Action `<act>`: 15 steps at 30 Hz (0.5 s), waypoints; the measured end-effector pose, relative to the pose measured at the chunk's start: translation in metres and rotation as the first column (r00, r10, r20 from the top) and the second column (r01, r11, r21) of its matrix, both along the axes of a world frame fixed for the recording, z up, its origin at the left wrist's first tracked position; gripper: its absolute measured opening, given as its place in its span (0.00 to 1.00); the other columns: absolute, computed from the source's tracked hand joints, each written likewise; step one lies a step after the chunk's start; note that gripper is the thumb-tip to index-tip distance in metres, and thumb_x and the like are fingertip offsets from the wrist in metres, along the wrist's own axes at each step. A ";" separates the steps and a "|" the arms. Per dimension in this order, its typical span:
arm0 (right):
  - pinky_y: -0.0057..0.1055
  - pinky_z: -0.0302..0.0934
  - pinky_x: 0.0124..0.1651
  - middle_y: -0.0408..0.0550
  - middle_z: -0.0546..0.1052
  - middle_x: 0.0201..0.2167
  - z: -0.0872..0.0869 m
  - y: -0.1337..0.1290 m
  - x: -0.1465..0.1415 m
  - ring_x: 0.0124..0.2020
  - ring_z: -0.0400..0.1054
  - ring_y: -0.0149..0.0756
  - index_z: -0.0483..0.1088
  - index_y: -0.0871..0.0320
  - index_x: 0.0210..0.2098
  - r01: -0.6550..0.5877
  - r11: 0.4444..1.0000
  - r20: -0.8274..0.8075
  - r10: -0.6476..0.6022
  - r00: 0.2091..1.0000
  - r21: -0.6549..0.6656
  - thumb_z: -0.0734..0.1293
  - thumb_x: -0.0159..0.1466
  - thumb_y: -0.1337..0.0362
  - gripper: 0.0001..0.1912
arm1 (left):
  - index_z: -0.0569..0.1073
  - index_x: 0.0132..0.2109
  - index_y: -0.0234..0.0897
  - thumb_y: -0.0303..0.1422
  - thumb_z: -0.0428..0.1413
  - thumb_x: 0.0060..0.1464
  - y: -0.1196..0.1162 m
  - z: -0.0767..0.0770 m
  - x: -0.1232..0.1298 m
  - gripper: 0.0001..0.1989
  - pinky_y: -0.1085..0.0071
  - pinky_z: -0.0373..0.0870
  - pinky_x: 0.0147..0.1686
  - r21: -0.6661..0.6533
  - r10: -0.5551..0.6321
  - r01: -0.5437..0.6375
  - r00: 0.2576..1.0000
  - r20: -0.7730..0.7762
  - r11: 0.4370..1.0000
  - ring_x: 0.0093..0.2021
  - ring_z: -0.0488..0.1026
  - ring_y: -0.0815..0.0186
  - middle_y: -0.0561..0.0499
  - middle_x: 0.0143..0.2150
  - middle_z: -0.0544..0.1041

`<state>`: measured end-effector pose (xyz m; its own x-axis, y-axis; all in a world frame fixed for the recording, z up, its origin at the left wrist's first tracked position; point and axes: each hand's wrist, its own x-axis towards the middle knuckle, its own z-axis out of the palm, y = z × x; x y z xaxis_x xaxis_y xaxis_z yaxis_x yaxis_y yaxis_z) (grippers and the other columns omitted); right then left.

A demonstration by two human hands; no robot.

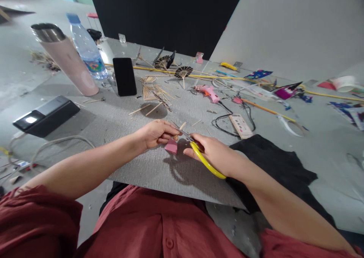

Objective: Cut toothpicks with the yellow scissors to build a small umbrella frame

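Observation:
My right hand (212, 150) is wrapped round a pair of yellow-handled scissors (204, 160), whose blades point left towards my other hand. My left hand (157, 133) is closed in a pinch on a thin wooden stick (182, 125), and its tip shows just beyond the blades. Whether the blades touch the stick I cannot tell. Just below my left fingertips is a small pink piece (171, 147). Farther back lie several loose wooden sticks (152, 91), and two small black fan-like pieces with wooden ribs (183, 72) stand behind them.
A pink glue gun (209, 93) lies with its black cord by a power strip (241, 126). Black cloth (273, 163) covers the right front edge. Left stand a phone (124, 77), a tumbler (66, 63), a water bottle (88, 49) and a dark box-shaped device (48, 116) with a cable.

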<state>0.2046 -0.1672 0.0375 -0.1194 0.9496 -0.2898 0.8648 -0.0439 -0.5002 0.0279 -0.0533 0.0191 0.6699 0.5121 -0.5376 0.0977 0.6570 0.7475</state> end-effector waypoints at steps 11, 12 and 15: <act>0.30 0.55 0.33 0.48 0.76 0.34 0.004 -0.001 -0.003 0.32 0.67 0.36 0.63 0.55 0.39 -0.009 1.000 0.012 0.009 1.000 0.024 0.64 0.67 0.44 0.19 | 0.78 0.27 0.25 0.14 0.54 0.54 -0.001 -0.004 0.000 0.12 0.83 0.44 0.11 0.069 0.003 -0.003 1.000 -0.002 0.998 0.12 0.52 0.82 0.47 0.20 0.74; 0.30 0.54 0.33 0.48 0.76 0.34 0.004 -0.001 -0.003 0.31 0.67 0.36 0.63 0.55 0.38 -0.009 1.000 0.014 0.008 1.000 0.027 0.64 0.67 0.44 0.20 | 0.78 0.26 0.25 0.14 0.54 0.54 -0.001 -0.004 0.000 0.13 0.83 0.44 0.11 0.060 0.000 0.000 1.000 -0.003 0.998 0.12 0.52 0.82 0.48 0.19 0.73; 0.30 0.54 0.32 0.49 0.76 0.34 0.001 -0.001 -0.004 0.31 0.67 0.36 0.63 0.54 0.38 -0.016 0.999 0.040 0.015 0.999 0.035 0.64 0.67 0.45 0.19 | 0.78 0.26 0.25 0.14 0.54 0.54 0.001 -0.005 0.000 0.12 0.84 0.44 0.11 0.039 -0.019 0.020 1.000 -0.015 0.999 0.13 0.51 0.82 0.48 0.19 0.72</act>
<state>0.2004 -0.1680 0.0384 -0.1232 0.9574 -0.2611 0.8846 -0.0133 -0.4662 0.0281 -0.0526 0.0139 0.6721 0.5197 -0.5275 0.1219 0.6250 0.7711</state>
